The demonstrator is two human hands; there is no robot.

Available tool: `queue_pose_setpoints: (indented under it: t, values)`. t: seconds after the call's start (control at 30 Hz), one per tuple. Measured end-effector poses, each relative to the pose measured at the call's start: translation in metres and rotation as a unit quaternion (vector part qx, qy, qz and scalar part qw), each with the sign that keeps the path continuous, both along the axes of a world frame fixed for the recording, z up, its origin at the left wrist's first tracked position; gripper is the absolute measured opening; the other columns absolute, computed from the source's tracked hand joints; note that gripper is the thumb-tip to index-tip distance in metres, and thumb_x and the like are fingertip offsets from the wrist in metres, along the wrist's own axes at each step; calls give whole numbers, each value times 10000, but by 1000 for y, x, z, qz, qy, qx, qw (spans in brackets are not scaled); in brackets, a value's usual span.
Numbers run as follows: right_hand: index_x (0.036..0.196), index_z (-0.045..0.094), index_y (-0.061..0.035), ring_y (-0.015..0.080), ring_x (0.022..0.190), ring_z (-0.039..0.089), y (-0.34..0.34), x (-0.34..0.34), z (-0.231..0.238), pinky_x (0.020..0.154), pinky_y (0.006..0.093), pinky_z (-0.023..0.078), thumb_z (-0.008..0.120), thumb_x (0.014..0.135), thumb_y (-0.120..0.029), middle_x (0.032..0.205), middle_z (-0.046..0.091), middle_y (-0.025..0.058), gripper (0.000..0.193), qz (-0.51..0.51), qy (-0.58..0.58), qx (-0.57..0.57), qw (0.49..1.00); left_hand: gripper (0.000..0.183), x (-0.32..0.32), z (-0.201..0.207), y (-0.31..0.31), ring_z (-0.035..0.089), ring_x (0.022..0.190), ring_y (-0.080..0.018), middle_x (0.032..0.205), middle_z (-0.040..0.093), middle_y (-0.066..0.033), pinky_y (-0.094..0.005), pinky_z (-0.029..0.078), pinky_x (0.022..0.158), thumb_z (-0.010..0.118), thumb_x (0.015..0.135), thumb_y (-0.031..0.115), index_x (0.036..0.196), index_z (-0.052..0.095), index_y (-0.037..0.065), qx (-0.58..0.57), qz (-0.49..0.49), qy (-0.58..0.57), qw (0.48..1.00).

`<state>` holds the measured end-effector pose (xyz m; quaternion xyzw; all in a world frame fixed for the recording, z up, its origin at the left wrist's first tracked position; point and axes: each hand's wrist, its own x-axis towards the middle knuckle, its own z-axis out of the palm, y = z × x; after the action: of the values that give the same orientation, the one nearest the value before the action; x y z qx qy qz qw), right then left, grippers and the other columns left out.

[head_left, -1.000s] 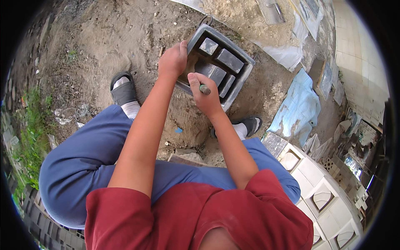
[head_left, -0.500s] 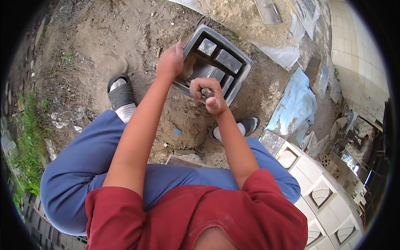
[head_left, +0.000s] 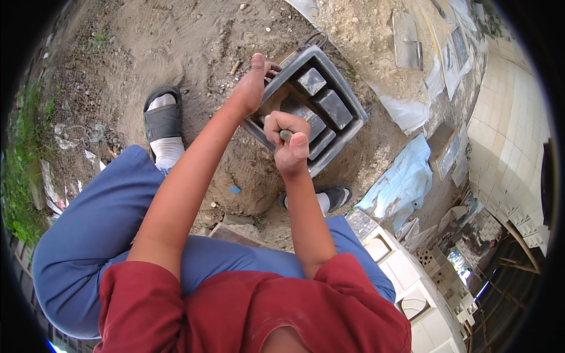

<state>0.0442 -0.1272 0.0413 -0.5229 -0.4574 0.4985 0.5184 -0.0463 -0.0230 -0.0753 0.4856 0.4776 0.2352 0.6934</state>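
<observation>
A dark grey, box-shaped block mould (head_left: 359,107) with several raised blocks inside lies tilted on the dirt, beyond my knees. My left hand (head_left: 252,88) holds its left side, with the fingers reaching around the upper left rim. My right hand (head_left: 288,141) is closed around a hand tool's handle (head_left: 286,135), whose rounded greenish end points toward me. The fist is over the mould's near left part and hides the tool's working end. Brown soil or mortar (head_left: 272,105) shows in the mould's left part. A wire loop (head_left: 316,39) stands at its far corner.
My sandalled feet (head_left: 163,117) rest either side of the mould. A pale blue sheet (head_left: 400,179) lies to the right, near white plastic scraps (head_left: 406,112). White patterned blocks (head_left: 406,282) are stacked at the lower right; grass (head_left: 26,159) grows at the left.
The view has shifted, so the mould appears farther right and slightly lower. My right fist has turned and sits farther left relative to the mould. My left hand stays at the mould's left side.
</observation>
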Motion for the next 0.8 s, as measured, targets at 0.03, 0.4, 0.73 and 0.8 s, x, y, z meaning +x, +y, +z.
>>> queue_pose_setpoints:
  t: [0.03,0.4,0.73,0.8]
  values:
    - [619,303,-56,150,504,294,-1,-2,8,512,331,183,392,904,-878,566,325,13,875,6,3,-1,1000,1118,-3,-4,1,577,1147,-246,1223,659,-127,-374,405,1089,-66,979,817,1368,620,25,-10,-19,-12,1000]
    - [652,345,-37,173,528,347,-5,-14,14,513,354,233,403,896,-901,601,301,32,899,66,-27,36,997,1068,-12,18,-4,536,1320,-257,1439,549,-131,-381,370,1197,-40,985,813,1541,479,63,-161,7,-263,951]
    - [649,416,-30,188,520,377,3,-16,3,506,359,312,578,916,-690,577,344,63,730,14,-52,41,998,1068,-5,24,-4,487,1426,-272,1527,520,-136,-388,358,1219,16,978,842,1583,407,53,-213,-12,-279,936]
    - [642,460,-22,222,511,418,12,-12,5,513,370,377,667,849,-508,569,404,97,568,4,-12,-42,999,1076,3,40,-4,499,1421,-278,1523,534,-150,-396,373,1212,46,972,857,1600,371,45,-260,28,-272,926]
